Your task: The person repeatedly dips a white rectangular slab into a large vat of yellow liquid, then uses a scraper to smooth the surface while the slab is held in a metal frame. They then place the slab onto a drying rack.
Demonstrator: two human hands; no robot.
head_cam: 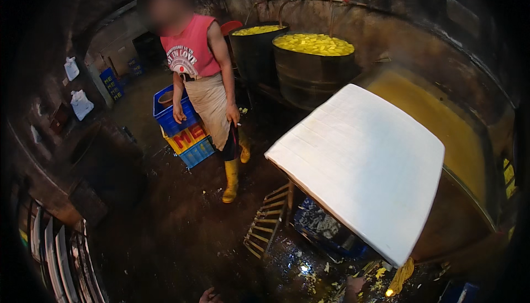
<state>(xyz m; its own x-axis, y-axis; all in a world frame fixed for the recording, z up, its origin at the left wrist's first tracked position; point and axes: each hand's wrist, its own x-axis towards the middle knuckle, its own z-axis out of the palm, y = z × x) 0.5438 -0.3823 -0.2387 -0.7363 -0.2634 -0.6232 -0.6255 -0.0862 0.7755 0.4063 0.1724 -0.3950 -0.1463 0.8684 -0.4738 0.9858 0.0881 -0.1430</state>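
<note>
My left hand [210, 296] shows only partly at the bottom edge, fingers curled over the dark wet floor; no object can be made out in it. My right hand [355, 284] also comes in at the bottom, beside a yellowish cloth [402, 277] and some thin strips on the floor. Blur hides whether it grips anything. Before me, to the right, lies a large white slab [364, 162], apparently tofu, with faint lines across its left part. Its near corner hangs above the cloth, and neither hand touches it.
A person [194, 50] in yellow boots stands by stacked plastic crates [178, 122]. Behind are metal vats [314, 73] of yellow blocks and a basin [430, 116] of yellowish liquid. A slatted wooden rack [267, 221] and a blue tub [304, 232] sit under the slab's left edge.
</note>
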